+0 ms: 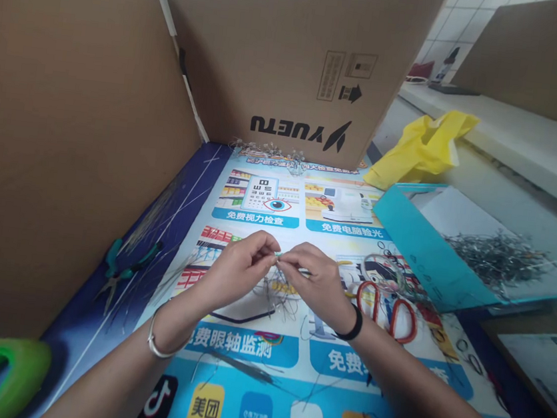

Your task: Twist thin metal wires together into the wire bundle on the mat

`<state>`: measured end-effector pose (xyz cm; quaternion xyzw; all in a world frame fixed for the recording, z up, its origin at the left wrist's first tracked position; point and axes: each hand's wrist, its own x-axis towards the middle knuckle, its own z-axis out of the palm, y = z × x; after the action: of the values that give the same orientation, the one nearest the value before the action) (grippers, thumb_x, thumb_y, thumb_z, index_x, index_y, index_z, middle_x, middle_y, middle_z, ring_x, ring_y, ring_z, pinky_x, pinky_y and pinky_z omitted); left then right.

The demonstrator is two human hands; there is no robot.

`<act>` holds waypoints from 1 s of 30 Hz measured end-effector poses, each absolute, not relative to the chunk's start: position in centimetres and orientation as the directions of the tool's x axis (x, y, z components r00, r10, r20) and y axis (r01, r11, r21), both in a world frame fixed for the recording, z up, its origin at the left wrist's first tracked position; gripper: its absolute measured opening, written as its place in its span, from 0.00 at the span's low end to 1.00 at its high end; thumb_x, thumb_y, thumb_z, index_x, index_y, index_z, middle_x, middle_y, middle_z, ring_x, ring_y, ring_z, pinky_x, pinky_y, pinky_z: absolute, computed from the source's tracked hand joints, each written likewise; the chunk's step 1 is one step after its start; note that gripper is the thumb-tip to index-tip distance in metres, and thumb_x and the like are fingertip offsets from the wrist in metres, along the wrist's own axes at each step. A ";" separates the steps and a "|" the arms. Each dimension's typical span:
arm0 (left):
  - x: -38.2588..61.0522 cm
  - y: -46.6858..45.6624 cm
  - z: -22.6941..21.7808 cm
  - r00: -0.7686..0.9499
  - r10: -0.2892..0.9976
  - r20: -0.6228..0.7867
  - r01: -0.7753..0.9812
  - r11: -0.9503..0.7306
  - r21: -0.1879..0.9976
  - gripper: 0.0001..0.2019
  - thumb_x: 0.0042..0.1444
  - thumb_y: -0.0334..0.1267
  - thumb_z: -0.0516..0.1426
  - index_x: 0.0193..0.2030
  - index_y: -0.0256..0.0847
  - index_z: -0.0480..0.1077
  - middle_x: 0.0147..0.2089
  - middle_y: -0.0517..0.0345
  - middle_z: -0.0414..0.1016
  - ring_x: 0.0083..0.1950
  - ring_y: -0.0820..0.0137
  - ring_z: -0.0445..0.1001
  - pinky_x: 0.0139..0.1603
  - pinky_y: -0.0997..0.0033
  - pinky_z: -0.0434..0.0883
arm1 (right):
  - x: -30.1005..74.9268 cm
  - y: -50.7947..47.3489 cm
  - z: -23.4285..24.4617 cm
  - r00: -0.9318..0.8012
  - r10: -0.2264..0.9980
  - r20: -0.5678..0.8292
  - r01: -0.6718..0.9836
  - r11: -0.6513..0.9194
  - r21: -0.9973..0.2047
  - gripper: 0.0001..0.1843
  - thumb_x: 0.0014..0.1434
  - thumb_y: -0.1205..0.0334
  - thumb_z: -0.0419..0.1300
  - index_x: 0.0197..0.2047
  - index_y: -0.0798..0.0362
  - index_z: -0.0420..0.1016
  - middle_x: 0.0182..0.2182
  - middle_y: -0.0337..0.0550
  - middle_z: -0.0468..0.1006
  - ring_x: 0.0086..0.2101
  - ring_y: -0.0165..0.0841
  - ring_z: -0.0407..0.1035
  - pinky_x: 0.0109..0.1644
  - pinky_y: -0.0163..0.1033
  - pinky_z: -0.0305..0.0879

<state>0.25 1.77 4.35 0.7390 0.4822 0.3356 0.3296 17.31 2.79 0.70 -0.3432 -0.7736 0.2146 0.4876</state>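
My left hand (239, 265) and my right hand (318, 277) meet over the middle of the printed sheet, fingertips pinched together. Between them is a small tangle of thin wire (282, 298), its loose strands hanging below the fingers. A tiny greenish bit shows at the fingertips, too small to name. Straight cut wires (243, 368) lie on the sheet nearer to me. To the right of my right hand are red-handled scissors (404, 320) and a loose coil of wire (377, 267). Teal-handled pliers (125, 273) lie to the left, their jaws pointing toward me.
Cardboard panels (276, 54) wall off the back and left. At right stands a turquoise box (424, 252) holding a heap of wire pieces (499, 257), with a yellow bag (423, 148) behind. A green tape roll (31, 369) sits front left. Small wire pieces (270, 149) line the back.
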 end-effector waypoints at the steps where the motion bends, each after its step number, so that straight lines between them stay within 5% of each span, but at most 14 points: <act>1: 0.3 1.8 4.3 0.315 0.929 0.191 0.482 -0.331 0.812 0.04 0.57 0.29 0.52 0.38 0.40 0.66 0.33 0.61 0.72 0.34 0.74 0.71 0.36 0.74 0.68 | 17.3 2.8 0.7 -0.297 0.739 0.604 0.316 0.673 -0.668 0.05 0.57 0.67 0.59 0.31 0.52 0.76 0.27 0.41 0.75 0.30 0.30 0.70 0.35 0.36 0.67; 9: 0.6 1.4 3.7 0.309 0.886 0.345 0.485 -0.459 0.744 0.03 0.57 0.29 0.54 0.36 0.40 0.66 0.32 0.63 0.70 0.32 0.76 0.68 0.35 0.76 0.64 | 17.0 2.7 0.5 -0.274 0.798 0.537 0.311 0.601 -0.736 0.08 0.52 0.72 0.58 0.24 0.53 0.70 0.23 0.37 0.70 0.26 0.27 0.65 0.30 0.33 0.62; 16: 0.4 1.9 2.8 0.255 0.925 0.281 0.357 -0.360 0.862 0.03 0.57 0.35 0.57 0.36 0.39 0.68 0.33 0.60 0.71 0.33 0.74 0.69 0.35 0.74 0.66 | 17.0 2.6 0.5 -0.234 0.856 0.461 0.323 0.516 -0.794 0.07 0.49 0.72 0.57 0.24 0.53 0.69 0.23 0.37 0.70 0.26 0.27 0.65 0.30 0.33 0.61; 21: 0.7 2.3 1.5 0.271 0.927 0.259 0.326 -0.341 0.882 0.06 0.52 0.36 0.61 0.38 0.40 0.74 0.34 0.58 0.73 0.36 0.71 0.71 0.37 0.71 0.67 | 17.3 2.7 0.2 -0.210 0.838 0.504 0.361 0.545 -0.757 0.06 0.49 0.73 0.58 0.25 0.53 0.71 0.23 0.37 0.70 0.25 0.27 0.65 0.29 0.33 0.61; 25: 1.8 1.7 0.5 0.112 0.939 0.325 0.275 -0.344 0.898 0.03 0.53 0.34 0.61 0.34 0.41 0.76 0.34 0.57 0.76 0.38 0.69 0.73 0.42 0.69 0.69 | 17.4 2.7 -0.1 -0.201 0.794 0.573 0.398 0.601 -0.693 0.07 0.50 0.73 0.56 0.27 0.52 0.71 0.23 0.37 0.70 0.26 0.28 0.65 0.30 0.33 0.62; 30: 3.0 0.7 0.0 -0.031 0.894 0.447 0.359 -0.408 0.839 0.03 0.55 0.32 0.59 0.33 0.39 0.75 0.32 0.57 0.74 0.34 0.72 0.71 0.34 0.73 0.68 | 17.3 2.7 -0.5 -0.205 0.748 0.632 0.445 0.646 -0.620 0.08 0.52 0.73 0.55 0.28 0.52 0.72 0.24 0.39 0.71 0.27 0.29 0.66 0.31 0.34 0.63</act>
<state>3.04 0.69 -0.02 0.6490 0.4827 0.5316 0.2513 17.27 2.70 -0.46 -0.3917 -0.7610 0.1532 0.4938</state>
